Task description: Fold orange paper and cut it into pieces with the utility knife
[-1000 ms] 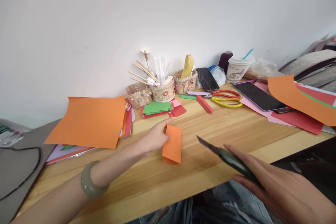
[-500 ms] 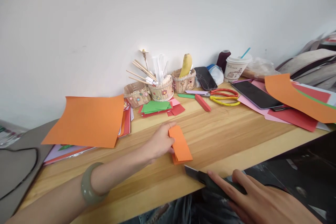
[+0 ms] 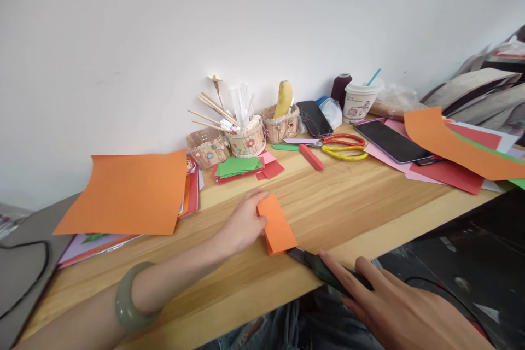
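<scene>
My left hand (image 3: 245, 222) is closed on the left edge of a folded orange paper (image 3: 278, 225), which is tilted above the wooden table. A green bangle (image 3: 137, 298) circles the left wrist. Low on the right, my right hand (image 3: 381, 295) is wrapped round the dark handle of a pair of scissors (image 3: 324, 269). The blade tips are at the lower right corner of the folded paper. Whether the blades are parted is hard to tell.
Large orange sheets lie on a paper stack (image 3: 127, 191) at the left. Behind are green slips (image 3: 240, 166), decorated baskets (image 3: 205, 147), red-and-yellow-handled scissors (image 3: 344, 146) and a lidded cup (image 3: 361, 101). A phone (image 3: 391, 142) rests among coloured papers at the right.
The scissors in my right hand have come up to the folded paper's lower corner, closing the gap. My left hand keeps its hold. The whole view has shifted slightly.
</scene>
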A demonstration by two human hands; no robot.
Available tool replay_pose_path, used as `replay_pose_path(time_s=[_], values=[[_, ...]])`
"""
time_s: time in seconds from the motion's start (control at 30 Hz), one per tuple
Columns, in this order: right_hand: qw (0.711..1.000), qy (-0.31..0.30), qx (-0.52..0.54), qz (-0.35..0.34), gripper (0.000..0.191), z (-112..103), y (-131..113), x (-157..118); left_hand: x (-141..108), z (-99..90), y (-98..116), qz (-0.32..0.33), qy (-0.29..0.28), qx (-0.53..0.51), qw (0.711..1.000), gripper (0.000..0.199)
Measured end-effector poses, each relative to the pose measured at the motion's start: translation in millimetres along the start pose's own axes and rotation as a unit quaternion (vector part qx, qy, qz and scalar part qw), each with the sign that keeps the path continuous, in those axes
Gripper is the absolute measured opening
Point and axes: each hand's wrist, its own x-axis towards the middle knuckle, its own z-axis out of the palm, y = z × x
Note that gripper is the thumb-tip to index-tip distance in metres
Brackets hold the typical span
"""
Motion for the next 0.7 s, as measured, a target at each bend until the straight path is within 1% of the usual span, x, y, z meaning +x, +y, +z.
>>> replay_pose_path(time_s=[0.1, 0.13, 0.17, 0.23, 0.27, 0.3, 0.37, 0.43, 0.53, 0.6, 0.7], values=[[1.0, 0.012, 0.004, 0.01, 0.042, -1, -1, 3, -4, -3.6, -1, 0.031, 0.026, 0.099, 0.994, 0.05], [1.0, 0.012, 0.006, 0.011, 0.042, -1, -2, 3, -6, -4.8, -1, 0.059, 0.032, 0.153, 0.986, 0.047], [1.0, 0.011, 0.007, 0.011, 0.042, -1, -2, 4, -8, -5.8, 0, 0.097, 0.033, 0.215, 0.971, 0.044], [1.0, 0.006, 0.013, 0.008, 0.042, -1, -3, 4, -10, -5.7, -1, 0.18, 0.013, 0.341, 0.923, 0.04], [1.0, 0.005, 0.015, 0.008, 0.042, -1, -3, 5, -10, -4.2, -2, 0.211, -0.001, 0.388, 0.897, 0.04], [1.0, 0.004, 0.018, 0.007, 0.043, -1, -3, 5, -10, -1.7, -4, 0.228, -0.012, 0.418, 0.879, 0.04], [1.0, 0.003, 0.021, 0.007, 0.043, -1, -3, 4, -11, 5.9, -8, 0.242, -0.013, 0.46, 0.855, 0.039], [1.0, 0.004, 0.016, 0.008, 0.044, 0, -4, 3, -11, 15.3, -13, 0.243, 0.004, 0.489, 0.838, 0.035], [1.0, -0.004, 0.009, 0.005, 0.043, 0, -6, 2, -11, 26.1, -20, 0.243, 0.014, 0.518, 0.82, 0.042], [1.0, -0.011, 0.008, -0.001, 0.044, 0, -7, 2, -11, 28.6, -23, 0.246, 0.0, 0.525, 0.815, 0.048], [1.0, -0.02, 0.017, -0.005, 0.05, -3, -7, 4, -11, 27.5, -26, 0.243, -0.019, 0.515, 0.822, 0.051]])
